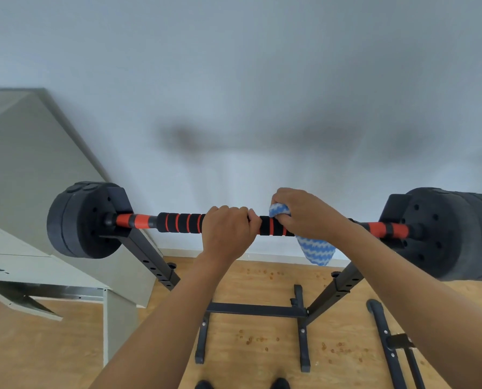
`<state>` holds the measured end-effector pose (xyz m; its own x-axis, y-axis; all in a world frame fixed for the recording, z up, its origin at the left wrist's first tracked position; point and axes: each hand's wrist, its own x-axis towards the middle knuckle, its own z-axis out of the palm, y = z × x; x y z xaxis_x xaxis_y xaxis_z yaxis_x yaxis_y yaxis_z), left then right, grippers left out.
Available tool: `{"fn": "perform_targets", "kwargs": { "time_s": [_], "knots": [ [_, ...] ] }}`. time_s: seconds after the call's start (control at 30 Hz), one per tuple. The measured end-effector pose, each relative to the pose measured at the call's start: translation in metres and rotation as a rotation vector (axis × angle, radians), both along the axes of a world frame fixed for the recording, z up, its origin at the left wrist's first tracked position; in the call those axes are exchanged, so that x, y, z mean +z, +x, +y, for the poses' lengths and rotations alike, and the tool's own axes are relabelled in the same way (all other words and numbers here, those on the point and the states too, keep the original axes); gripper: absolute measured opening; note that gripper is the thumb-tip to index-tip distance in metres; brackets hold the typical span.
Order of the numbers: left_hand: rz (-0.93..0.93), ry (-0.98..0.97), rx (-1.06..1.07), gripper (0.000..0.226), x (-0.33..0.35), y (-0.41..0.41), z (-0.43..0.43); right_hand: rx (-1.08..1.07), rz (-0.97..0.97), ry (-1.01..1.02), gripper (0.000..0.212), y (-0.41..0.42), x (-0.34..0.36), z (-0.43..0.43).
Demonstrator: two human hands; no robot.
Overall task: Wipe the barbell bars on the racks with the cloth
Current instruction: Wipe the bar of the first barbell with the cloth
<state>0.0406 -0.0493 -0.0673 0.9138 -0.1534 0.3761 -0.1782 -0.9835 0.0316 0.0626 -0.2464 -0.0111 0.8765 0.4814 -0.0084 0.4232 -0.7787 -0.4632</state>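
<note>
Left hand (228,228) curled round the orange-and-black foam-gripped barbell bar (178,222) to steady it on the black steel rack (147,256); right hand (304,214) pinched the blue-and-white zigzag cloth (315,249) against it, wiping.

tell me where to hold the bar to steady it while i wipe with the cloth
Grip the black foam sleeve near the middle of the bar, coming from above with fingers curled over the top, as the left hand does. The bar lies level across the rack, and the ribbed foam probably slips less than the smooth orange ends. That leaves the right hand to work the cloth.
</note>
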Motion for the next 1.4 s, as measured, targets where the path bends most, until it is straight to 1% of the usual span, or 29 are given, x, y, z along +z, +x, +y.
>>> {"fn": "perform_targets", "kwargs": {
  "time_s": [0.13, 0.2, 0.27, 0.4, 0.47, 0.53, 0.57, 0.6, 0.63, 0.67, 0.7, 0.73, 0.8, 0.83, 0.9, 0.93, 1.0, 1.03, 1.1, 1.13, 1.2, 1.27, 1.3, 1.37, 1.4],
  "knots": [
    [0.108, 0.061, 0.028, 0.048, 0.012, 0.008, -0.001, 0.061, 0.034, 0.012, 0.011, 0.008, 0.001, -0.001],
    [0.169, 0.193, -0.013, 0.043, 0.015, 0.012, 0.000, 0.068, 0.013, 0.022, 0.007, 0.009, -0.002, -0.002],
    [0.216, 0.299, -0.088, 0.034, 0.015, 0.017, 0.003, 0.079, -0.005, 0.027, 0.006, 0.008, -0.003, -0.002],
    [0.318, 0.374, -0.169, 0.008, 0.028, 0.024, 0.005, 0.091, -0.007, 0.066, 0.010, 0.008, -0.001, 0.000],
    [0.365, 0.391, -0.200, 0.012, 0.033, 0.026, 0.004, 0.094, -0.013, 0.087, 0.013, 0.007, -0.001, 0.000],
    [0.441, 0.319, -0.157, 0.010, 0.032, 0.031, 0.005, 0.088, -0.015, 0.102, 0.014, 0.005, 0.000, 0.001],
    [0.460, 0.263, -0.111, 0.019, 0.030, 0.034, 0.006, 0.085, -0.018, 0.103, 0.015, 0.004, 0.001, 0.002],
    [0.486, 0.216, -0.091, 0.034, 0.029, 0.038, 0.006, 0.086, -0.022, 0.100, 0.016, 0.003, 0.003, 0.003],
    [0.517, 0.180, -0.096, 0.047, 0.028, 0.040, 0.007, 0.085, -0.025, 0.096, 0.016, 0.002, 0.003, 0.004],
    [0.527, 0.182, -0.110, 0.054, 0.026, 0.042, 0.007, 0.083, -0.029, 0.096, 0.016, 0.001, 0.004, 0.004],
    [0.501, 0.205, -0.125, 0.058, 0.025, 0.040, 0.007, 0.075, -0.033, 0.096, 0.016, 0.000, 0.004, 0.004],
    [0.425, 0.239, -0.134, 0.063, 0.024, 0.036, 0.007, 0.065, -0.040, 0.095, 0.015, -0.001, 0.004, 0.003],
    [0.205, 0.285, -0.154, 0.079, 0.023, 0.020, 0.006, 0.042, -0.052, 0.084, 0.014, -0.002, 0.003, 0.002],
    [0.145, 0.240, -0.132, 0.078, 0.021, 0.007, 0.004, 0.032, -0.056, 0.077, 0.012, -0.003, 0.003, 0.001],
    [0.028, 0.089, -0.106, 0.060, 0.007, -0.012, 0.001, 0.009, -0.077, 0.055, 0.009, -0.005, 0.001, 0.002],
    [-0.008, 0.052, -0.102, 0.054, 0.003, -0.015, 0.000, -0.001, -0.096, 0.044, 0.008, -0.007, -0.001, 0.004],
    [-0.032, 0.078, -0.110, 0.048, 0.004, -0.008, 0.000, -0.011, -0.146, 0.016, 0.007, -0.013, -0.006, 0.006],
    [-0.014, 0.138, -0.109, 0.044, 0.008, -0.003, 0.000, -0.013, -0.170, -0.004, 0.007, -0.016, -0.009, 0.007],
    [0.121, 0.268, -0.090, 0.035, 0.018, 0.004, -0.002, -0.023, -0.208, -0.029, 0.007, -0.018, -0.012, 0.008],
    [0.201, 0.286, -0.103, 0.028, 0.022, 0.008, -0.002, -0.026, -0.217, -0.034, 0.007, -0.018, -0.012, 0.008],
    [0.337, 0.244, -0.162, 0.016, 0.028, 0.016, -0.001, -0.022, -0.227, -0.040, 0.009, -0.017, -0.012, 0.010],
    [0.490, 0.155, -0.146, 0.011, 0.034, 0.027, -0.002, -0.011, -0.235, -0.043, 0.010, -0.018, -0.012, 0.012],
    [0.595, 0.088, -0.117, 0.015, 0.039, 0.033, -0.001, -0.008, -0.237, -0.045, 0.010, -0.019, -0.013, 0.012],
    [0.847, -0.060, -0.042, 0.044, 0.050, 0.038, 0.001, 0.003, -0.237, -0.059, 0.010, -0.020, -0.014, 0.010],
    [0.922, -0.137, -0.030, 0.056, 0.051, 0.041, 0.001, 0.010, -0.241, -0.066, 0.009, -0.020, -0.014, 0.009]
  ]
}}
